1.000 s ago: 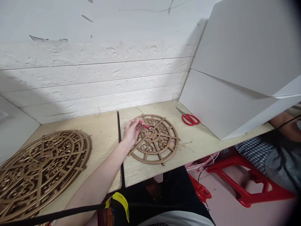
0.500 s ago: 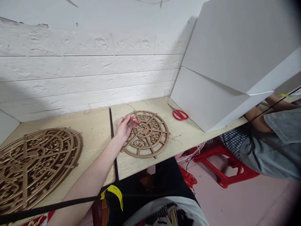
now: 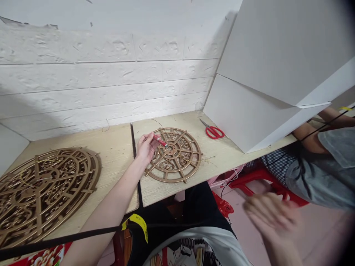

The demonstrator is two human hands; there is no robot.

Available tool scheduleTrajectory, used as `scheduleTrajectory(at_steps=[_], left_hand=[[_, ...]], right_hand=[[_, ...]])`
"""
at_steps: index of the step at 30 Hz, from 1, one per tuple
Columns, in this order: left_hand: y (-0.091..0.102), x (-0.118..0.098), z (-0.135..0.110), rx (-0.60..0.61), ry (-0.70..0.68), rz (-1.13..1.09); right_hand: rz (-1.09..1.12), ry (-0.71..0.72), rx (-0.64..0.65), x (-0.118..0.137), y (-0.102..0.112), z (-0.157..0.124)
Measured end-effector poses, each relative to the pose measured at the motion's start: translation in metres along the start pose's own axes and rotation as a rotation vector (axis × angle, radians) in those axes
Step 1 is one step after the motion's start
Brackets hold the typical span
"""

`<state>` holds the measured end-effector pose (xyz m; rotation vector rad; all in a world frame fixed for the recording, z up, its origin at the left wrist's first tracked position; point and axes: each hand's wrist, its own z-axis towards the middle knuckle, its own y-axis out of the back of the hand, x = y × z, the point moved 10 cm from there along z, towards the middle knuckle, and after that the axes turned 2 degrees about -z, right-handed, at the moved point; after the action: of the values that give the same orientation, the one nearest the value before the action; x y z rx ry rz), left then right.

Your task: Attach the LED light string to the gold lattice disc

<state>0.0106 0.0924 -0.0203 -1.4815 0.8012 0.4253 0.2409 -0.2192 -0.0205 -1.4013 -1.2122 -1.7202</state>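
Note:
My left hand (image 3: 146, 147) grips a slim red tool (image 3: 160, 140) with a metal end, whose exact kind I cannot make out. Its tip points down over the hub of a round gold openwork disc (image 3: 184, 171), which lies flat on the table. A thin dark strand curves up behind my fingers. My right hand (image 3: 273, 214) hovers to the right, beyond the table's front edge. Motion smears its fingers, so what they hold, if anything, does not show.
Similar gold discs (image 3: 93, 162) are stacked at the left. Red-handled scissors (image 3: 213, 132) lie near a large white box (image 3: 235, 107). A gap (image 3: 134, 138) divides the tabletop. Another person's arm (image 3: 306, 133) is at the far right, with a red stool (image 3: 244, 181) below.
My right hand has come into view at the lower right. The left hand keeps its grip on the red tool over the disc. The whole view has shifted slightly.

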Motion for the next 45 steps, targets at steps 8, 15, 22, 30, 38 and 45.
scheduleTrajectory(at_steps=[8, 15, 22, 30, 38, 45], left_hand=[[0.005, -0.014, 0.006, -0.041, -0.001, -0.042], [0.001, -0.008, 0.002, -0.045, 0.040, -0.035], [0.001, -0.019, 0.005, -0.029, -0.010, -0.012], [0.008, -0.012, 0.002, -0.097, 0.008, -0.001], [0.016, -0.015, 0.007, -0.138, -0.009, -0.008], [0.014, -0.011, 0.004, -0.122, -0.005, 0.021]], right_hand=[[0.750, -0.570, 0.626, -0.062, -0.147, -0.053], [0.569, -0.619, 0.770, -0.056, -0.177, -0.049], [0.245, 0.107, 0.956, 0.057, -0.175, 0.001], [-0.588, 0.214, -0.022, 0.046, -0.075, 0.088], [-0.685, 0.212, -0.114, 0.040, -0.077, 0.118], [-0.665, 0.212, -0.239, 0.034, -0.069, 0.134]])
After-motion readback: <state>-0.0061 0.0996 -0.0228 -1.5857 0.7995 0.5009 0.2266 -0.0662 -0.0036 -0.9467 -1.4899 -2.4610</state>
